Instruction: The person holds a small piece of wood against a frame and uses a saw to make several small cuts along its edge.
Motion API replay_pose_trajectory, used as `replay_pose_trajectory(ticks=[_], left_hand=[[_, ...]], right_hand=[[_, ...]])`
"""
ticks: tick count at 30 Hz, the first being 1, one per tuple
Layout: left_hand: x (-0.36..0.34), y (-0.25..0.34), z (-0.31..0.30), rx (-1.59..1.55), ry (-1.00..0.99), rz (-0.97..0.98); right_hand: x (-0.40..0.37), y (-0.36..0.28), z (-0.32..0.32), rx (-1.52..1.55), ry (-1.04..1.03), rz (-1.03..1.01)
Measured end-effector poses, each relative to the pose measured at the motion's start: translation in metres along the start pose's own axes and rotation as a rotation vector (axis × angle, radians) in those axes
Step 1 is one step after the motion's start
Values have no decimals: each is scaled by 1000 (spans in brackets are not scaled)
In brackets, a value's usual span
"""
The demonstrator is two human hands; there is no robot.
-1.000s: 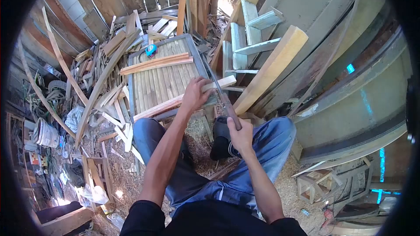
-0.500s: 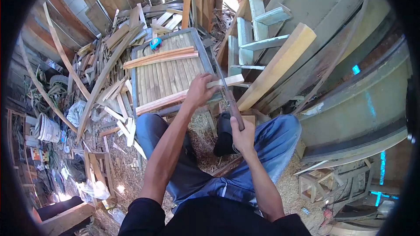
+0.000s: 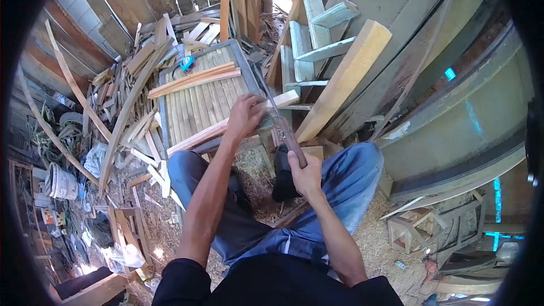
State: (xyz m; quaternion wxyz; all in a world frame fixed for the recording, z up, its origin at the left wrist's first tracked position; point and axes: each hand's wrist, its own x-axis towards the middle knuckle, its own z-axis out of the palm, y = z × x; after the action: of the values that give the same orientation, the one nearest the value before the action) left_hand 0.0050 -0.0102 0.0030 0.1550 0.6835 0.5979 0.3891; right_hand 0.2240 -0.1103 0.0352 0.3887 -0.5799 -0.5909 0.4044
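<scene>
A hand saw (image 3: 292,143) with a long brown handle and a narrow dark blade is gripped in my right hand (image 3: 306,174), between my knees. The blade points away from me and crosses a pale wooden strip (image 3: 201,136) near its right end. My left hand (image 3: 245,116) presses on that strip just left of the blade, fingers curled over it. Underneath, a slatted panel with a grey frame (image 3: 240,59) supports the strip. Two more wooden strips (image 3: 195,82) and a blue tape measure (image 3: 186,63) lie farther up the panel.
A heap of scrap wood (image 3: 136,73) is piled at the left and back. To the right, a thick timber beam (image 3: 348,79) leans beside a pale stepped wooden piece (image 3: 317,51). A white bucket (image 3: 61,181) stands far left. Wood shavings (image 3: 252,170) cover the ground.
The view has turned slightly right, so the surroundings sit farther left. The saw appears drawn slightly back toward me across the strip. My left hand keeps its place on the wood.
</scene>
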Motion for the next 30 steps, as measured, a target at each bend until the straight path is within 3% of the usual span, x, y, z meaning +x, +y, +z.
replay_pose_trajectory(ticks=[6,8,11,14,16,22,24,27,29,30], left_hand=[[-5,4,3,23,-55,-24],[-5,-5,9,38,-26,-38],[-7,-4,10,24,-32,-41],[-3,-4,3,2,-38,13],[0,-6,-2,-16,-26,-61],[-1,0,-3,-17,-69,-93],[-1,-9,4,-13,-14,-72],[-1,-17,6,21,21,-13],[5,-21,1,-15,6,-158],[5,-21,1,0,35,-127]], right_hand=[[-72,29,-46,-36,-82,0],[-82,36,-48,47,-61,145],[-44,27,-29,-94,-58,24],[0,12,-2,-17,-22,38],[11,4,-2,-55,-74,46],[-60,12,-48,-111,-127,-40],[-76,8,-55,-62,-56,9],[-60,6,-47,-142,-94,17],[-52,10,-41,-109,-60,-4],[-49,11,-39,-109,-61,2]])
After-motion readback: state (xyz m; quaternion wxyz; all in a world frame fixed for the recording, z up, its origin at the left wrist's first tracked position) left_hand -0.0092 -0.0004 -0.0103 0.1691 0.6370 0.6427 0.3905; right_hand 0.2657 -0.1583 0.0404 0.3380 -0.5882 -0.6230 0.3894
